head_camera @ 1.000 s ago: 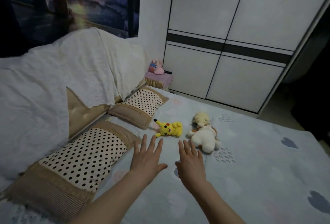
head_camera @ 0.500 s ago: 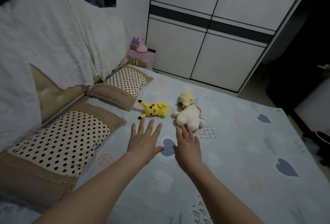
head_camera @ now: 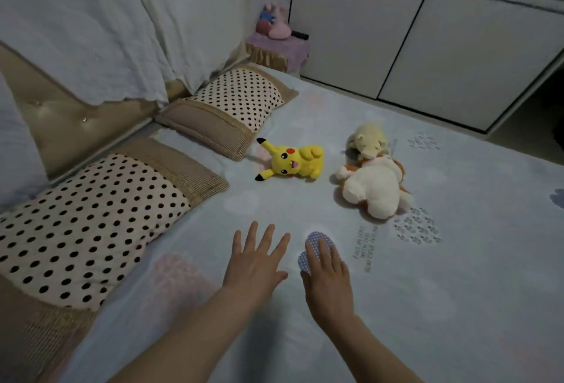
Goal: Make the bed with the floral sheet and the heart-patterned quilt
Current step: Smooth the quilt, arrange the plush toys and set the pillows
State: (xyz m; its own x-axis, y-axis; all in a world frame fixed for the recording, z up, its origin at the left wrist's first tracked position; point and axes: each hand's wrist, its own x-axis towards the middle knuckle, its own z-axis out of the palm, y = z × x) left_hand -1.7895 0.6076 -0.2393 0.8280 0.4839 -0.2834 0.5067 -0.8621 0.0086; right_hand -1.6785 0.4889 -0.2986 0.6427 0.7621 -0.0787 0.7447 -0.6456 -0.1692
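Observation:
The pale blue heart-patterned quilt [head_camera: 442, 275] lies spread flat over the bed. My left hand [head_camera: 254, 263] and my right hand [head_camera: 328, 275] both rest palm down on it near the middle, fingers spread and holding nothing. The right fingers partly cover a blue checked heart print [head_camera: 308, 256]. The floral sheet is not distinguishable in this view. Two polka-dot pillows lie at the head of the bed: one near [head_camera: 85, 223], one farther [head_camera: 235, 101].
A yellow plush toy [head_camera: 293, 161] and a white plush toy [head_camera: 374, 181] lie on the quilt beyond my hands. A white cloth [head_camera: 106, 22] drapes the padded headboard. A small pink-covered bedside stand [head_camera: 279, 46] holds pink toys. White wardrobe doors [head_camera: 427, 34] stand behind.
My view has tilted down and moved closer to the bed. Both hands have drawn back along the quilt, away from the plush toys, still flat and spread.

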